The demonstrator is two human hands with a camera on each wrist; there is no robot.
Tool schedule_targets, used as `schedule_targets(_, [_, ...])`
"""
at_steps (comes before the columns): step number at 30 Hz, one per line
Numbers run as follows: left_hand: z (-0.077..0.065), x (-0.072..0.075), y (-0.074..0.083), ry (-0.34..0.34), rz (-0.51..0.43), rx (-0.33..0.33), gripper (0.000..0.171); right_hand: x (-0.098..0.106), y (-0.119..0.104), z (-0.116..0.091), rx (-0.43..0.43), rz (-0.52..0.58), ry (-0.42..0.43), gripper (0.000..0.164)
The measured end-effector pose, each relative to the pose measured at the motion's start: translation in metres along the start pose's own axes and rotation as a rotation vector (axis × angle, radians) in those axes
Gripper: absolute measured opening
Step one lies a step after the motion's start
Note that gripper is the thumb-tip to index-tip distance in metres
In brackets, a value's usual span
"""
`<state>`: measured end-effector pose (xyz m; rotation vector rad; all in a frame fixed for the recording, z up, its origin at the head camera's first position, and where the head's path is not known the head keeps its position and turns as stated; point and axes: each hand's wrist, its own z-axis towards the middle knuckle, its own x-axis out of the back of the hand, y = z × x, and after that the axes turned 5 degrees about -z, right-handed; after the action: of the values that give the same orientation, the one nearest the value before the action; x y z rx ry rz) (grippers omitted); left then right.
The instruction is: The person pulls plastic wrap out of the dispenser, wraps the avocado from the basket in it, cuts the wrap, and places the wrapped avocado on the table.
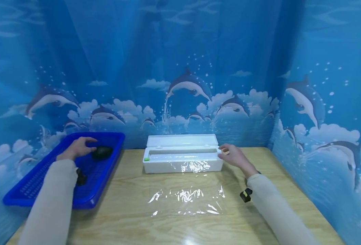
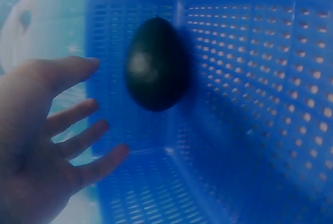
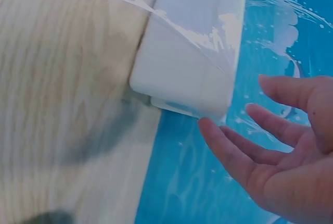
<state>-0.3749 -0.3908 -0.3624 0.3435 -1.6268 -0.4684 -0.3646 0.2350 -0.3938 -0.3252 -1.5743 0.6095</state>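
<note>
My left hand (image 1: 77,148) is over the blue basket (image 1: 90,200), fingers spread and holding nothing. Just beyond its fingertips lies a dark green, egg-shaped fruit (image 2: 157,65), much like an avocado, in the basket. At the back of the table stands a white cling film dispenser (image 1: 160,167) with its lid (image 1: 182,140) raised. Clear cling film (image 1: 186,195) runs out over its front and lies across the wood. Beside the dispenser's right end is my right hand (image 1: 235,157), its fingers loosely extended. One fingertip is right at the dispenser's corner in the right wrist view.
The wooden table (image 1: 125,224) carries the basket on its left side. Behind and to the right hangs a blue curtain (image 1: 131,68) printed with dolphins, close to the table's edges. A small green piece (image 1: 146,159) sits at the dispenser's left end.
</note>
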Motion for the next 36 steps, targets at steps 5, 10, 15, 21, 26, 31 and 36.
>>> schedule_targets(5, [0.007, -0.012, -0.006, -0.078, -0.011, 0.01, 0.064, -0.008, 0.003, 0.006, -0.037, 0.008, 0.007, 0.044])
schedule_targets(10, [0.01, -0.022, -0.012, -0.129, -0.012, 0.035, 0.072, -0.012, 0.004, 0.007, -0.044, 0.02, 0.009, 0.042])
schedule_targets(15, [0.014, -0.026, -0.013, -0.104, 0.0, 0.049, 0.069, -0.015, 0.004, 0.009, -0.036, 0.056, -0.021, 0.045])
schedule_targets(21, [0.015, -0.025, -0.009, -0.082, 0.024, 0.0, 0.062, -0.015, 0.004, 0.011, -0.079, 0.096, -0.033, 0.048])
schedule_targets(26, [0.015, -0.027, -0.008, -0.087, 0.005, -0.006, 0.061, -0.014, 0.005, 0.014, -0.126, 0.158, -0.045, 0.051])
schedule_targets(31, [0.019, -0.029, -0.011, -0.105, -0.028, 0.026, 0.064, -0.014, 0.008, 0.015, -0.17, 0.246, -0.049, 0.051])
schedule_targets(36, [0.022, -0.029, -0.011, -0.127, -0.126, 0.07, 0.063, -0.012, 0.016, 0.014, -0.18, 0.367, -0.06, 0.052])
